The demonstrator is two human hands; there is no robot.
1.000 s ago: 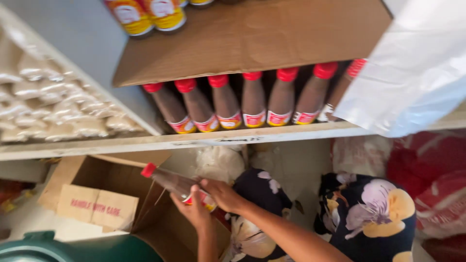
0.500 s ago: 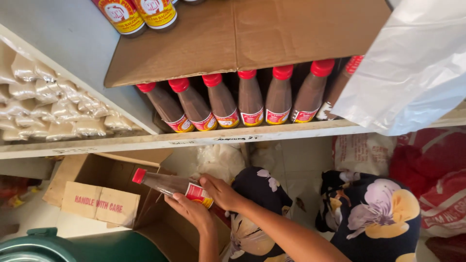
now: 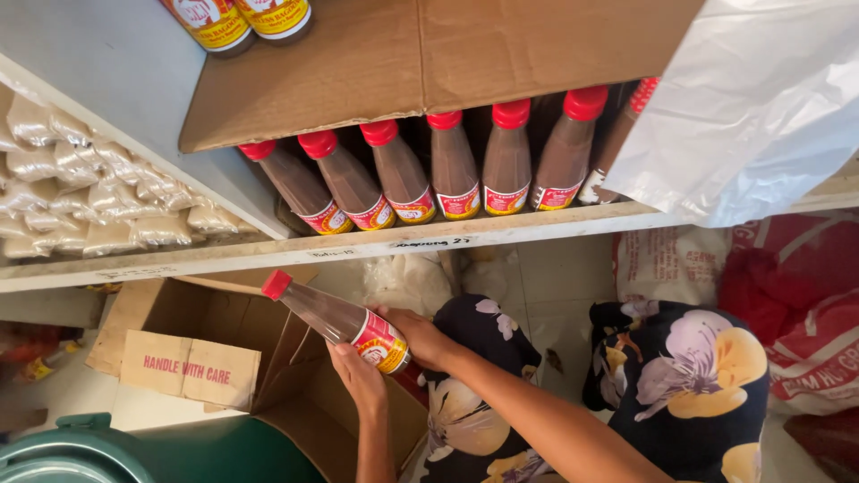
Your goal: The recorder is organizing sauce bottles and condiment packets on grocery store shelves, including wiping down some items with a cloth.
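A clear bottle (image 3: pixel 333 318) of brown sauce with a red cap and a red-and-yellow label lies tilted in both my hands, cap pointing up and left. My left hand (image 3: pixel 358 380) cups its base from below. My right hand (image 3: pixel 419 335) grips the label end from the right. The bottle hangs over an open cardboard box (image 3: pixel 192 344) on the floor. Above, on the white shelf (image 3: pixel 501 231), a row of several matching bottles (image 3: pixel 456 170) stands under a cardboard flap (image 3: pixel 403 63).
Small bags of pale powder (image 3: pixel 80 192) fill the left shelf compartment. A white plastic bag (image 3: pixel 761 98) hangs at the upper right. Red-and-white sacks (image 3: pixel 787 304) lie at the right. A green bin lid (image 3: pixel 134 452) sits at the lower left. My floral-clad knees (image 3: pixel 680 385) are below.
The bottle has risen out of the box and moved slightly right and up toward the shelf. Both hands stayed on it; the camera tilted a little.
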